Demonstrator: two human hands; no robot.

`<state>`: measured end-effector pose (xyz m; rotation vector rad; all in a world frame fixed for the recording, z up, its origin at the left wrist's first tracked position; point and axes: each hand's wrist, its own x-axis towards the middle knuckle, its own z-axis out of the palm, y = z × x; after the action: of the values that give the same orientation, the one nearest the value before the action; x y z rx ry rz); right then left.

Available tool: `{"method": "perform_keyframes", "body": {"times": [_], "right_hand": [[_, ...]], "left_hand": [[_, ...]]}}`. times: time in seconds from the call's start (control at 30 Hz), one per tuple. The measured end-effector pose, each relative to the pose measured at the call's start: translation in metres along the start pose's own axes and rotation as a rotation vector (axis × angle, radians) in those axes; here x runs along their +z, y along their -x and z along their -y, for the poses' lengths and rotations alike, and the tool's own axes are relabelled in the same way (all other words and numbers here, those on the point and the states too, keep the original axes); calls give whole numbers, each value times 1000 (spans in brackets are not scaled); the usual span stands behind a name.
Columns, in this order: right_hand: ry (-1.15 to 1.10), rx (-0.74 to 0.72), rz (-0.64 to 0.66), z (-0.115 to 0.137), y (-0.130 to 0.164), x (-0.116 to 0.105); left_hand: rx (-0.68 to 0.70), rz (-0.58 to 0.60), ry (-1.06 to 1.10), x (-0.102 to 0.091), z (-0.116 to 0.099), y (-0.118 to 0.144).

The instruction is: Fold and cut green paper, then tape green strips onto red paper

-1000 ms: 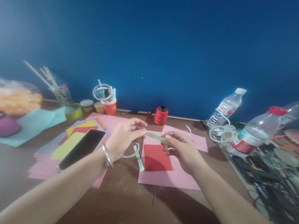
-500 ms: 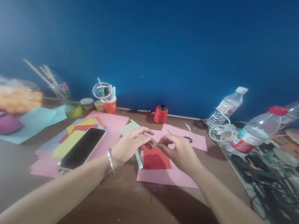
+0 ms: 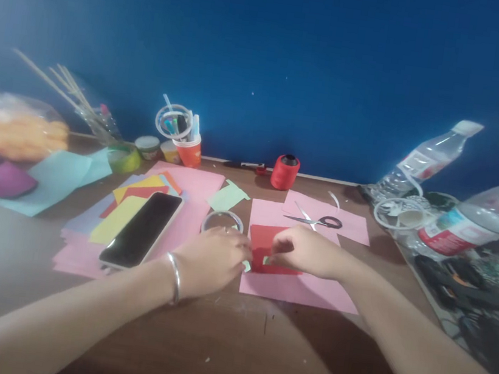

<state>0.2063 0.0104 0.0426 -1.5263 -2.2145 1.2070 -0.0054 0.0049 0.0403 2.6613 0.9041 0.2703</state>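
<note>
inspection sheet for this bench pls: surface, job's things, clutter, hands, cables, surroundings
Surface: brown table, small scraps on it.
Job's things: green strip at red square on pink sheet.
Clutter: phone on paper stack, tape ring, scissors, red spool, pen cup, bottles.
Hands: left hand and right hand both pinch the strip.
Cables: dark tangle far right, blurred.
Surroundings: blue wall.

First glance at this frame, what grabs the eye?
Both hands meet at centre: the left hand and right hand pinch a small pale green paper strip over a red paper square on a pink sheet. A black phone lies left on coloured papers; scissors lie behind.
</note>
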Motion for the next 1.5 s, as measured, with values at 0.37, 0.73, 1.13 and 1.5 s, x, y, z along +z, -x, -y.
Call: {"method": "perform_keyframes", "body": {"times": [0.37,0.73,1.13,1.5], "right_hand": [[2,5,149,-22,-24,15],[-56,23,152,-18,-26,20],[81,80,220,-16,-25,20],[164,87,197,-10,-28,22]], "left_hand": [[151,136,-128,36,14,20],[191,108,-94,39,19,22],[237,21,-132,41,23,20],[255,55,-144,42,25,20]]}}
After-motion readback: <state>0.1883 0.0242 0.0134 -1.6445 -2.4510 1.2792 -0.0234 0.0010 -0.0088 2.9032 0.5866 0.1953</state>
